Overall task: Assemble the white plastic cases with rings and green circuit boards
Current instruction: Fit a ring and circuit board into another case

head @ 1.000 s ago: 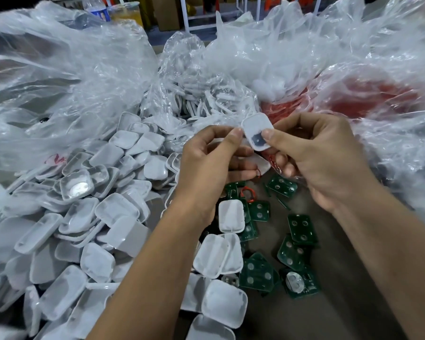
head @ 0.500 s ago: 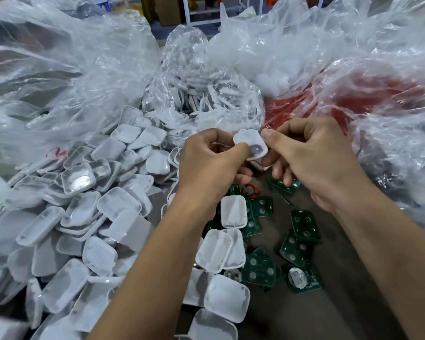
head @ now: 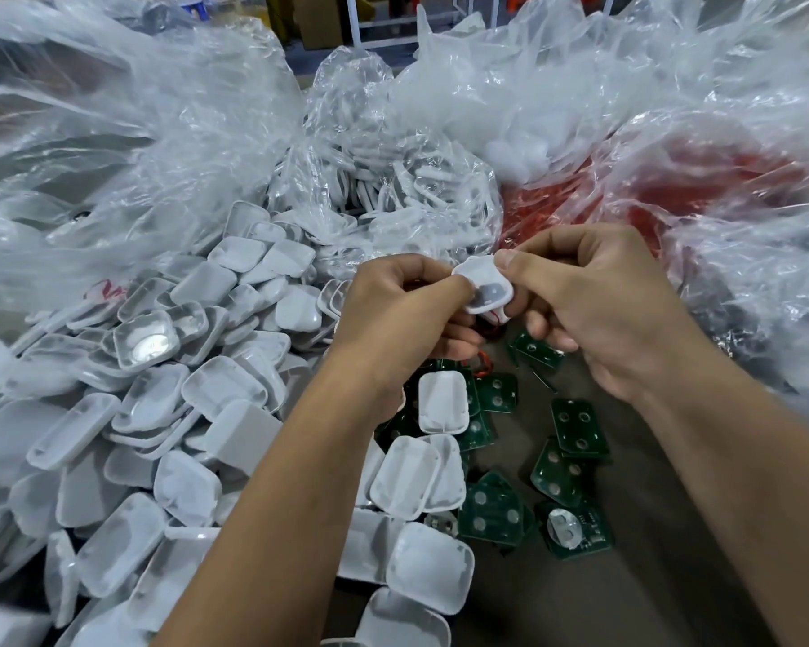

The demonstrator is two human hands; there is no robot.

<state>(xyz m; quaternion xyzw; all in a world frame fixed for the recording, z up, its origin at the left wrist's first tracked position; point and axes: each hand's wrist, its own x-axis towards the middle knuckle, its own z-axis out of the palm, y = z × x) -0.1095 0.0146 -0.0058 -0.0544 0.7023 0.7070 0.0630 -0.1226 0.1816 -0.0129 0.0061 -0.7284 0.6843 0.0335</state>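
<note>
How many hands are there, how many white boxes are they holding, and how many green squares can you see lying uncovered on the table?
Hands: 2, left hand and right hand
Small white plastic case pinched between them: 1
Green square circuit boards lying mostly uncovered: 6; more are partly hidden
Total: 9

Two hands, the left hand [head: 407, 315] and right hand [head: 598, 301], are pinching one white case [head: 484, 289]. About seven green circuit boards [head: 577, 429] are lying below them; the case heap [head: 169, 413] left is lying uncountable.

Both hands, left [head: 407, 315] and right [head: 598, 301], pinch one white case [head: 484, 291] above green boards [head: 580, 429] on the surface [head: 650, 576]; case pile [head: 160, 413] to the left.
</note>
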